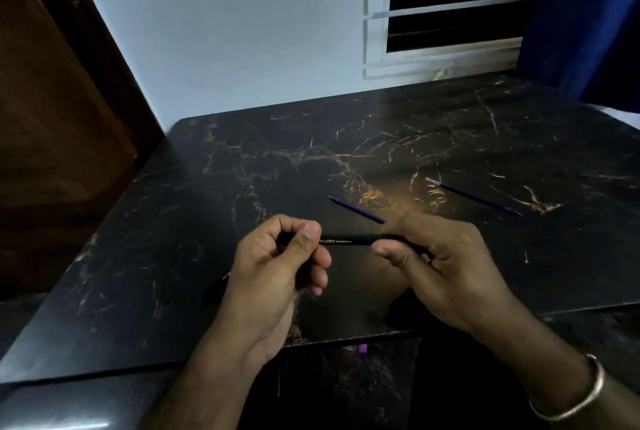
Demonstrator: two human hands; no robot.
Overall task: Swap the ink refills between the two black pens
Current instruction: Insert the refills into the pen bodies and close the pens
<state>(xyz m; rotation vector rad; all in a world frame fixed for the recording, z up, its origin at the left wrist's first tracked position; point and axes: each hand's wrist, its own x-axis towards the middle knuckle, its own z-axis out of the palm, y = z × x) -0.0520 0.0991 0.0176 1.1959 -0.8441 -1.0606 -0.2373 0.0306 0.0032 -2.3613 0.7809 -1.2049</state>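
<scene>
Glossy black marble-look table (pixel 242 159) with gold veins; matt black plastic pen (pixel 346 240); shiny metal bangle (pixel 585 398).

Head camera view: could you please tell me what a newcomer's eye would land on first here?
First, the two hands at centre: the left hand and right hand grip opposite ends of a black pen above the dark marble table. Next, two blue refills lying loose on the table: one just beyond the pen, another further right. A second dark pen peeks out left of the left wrist.
</scene>
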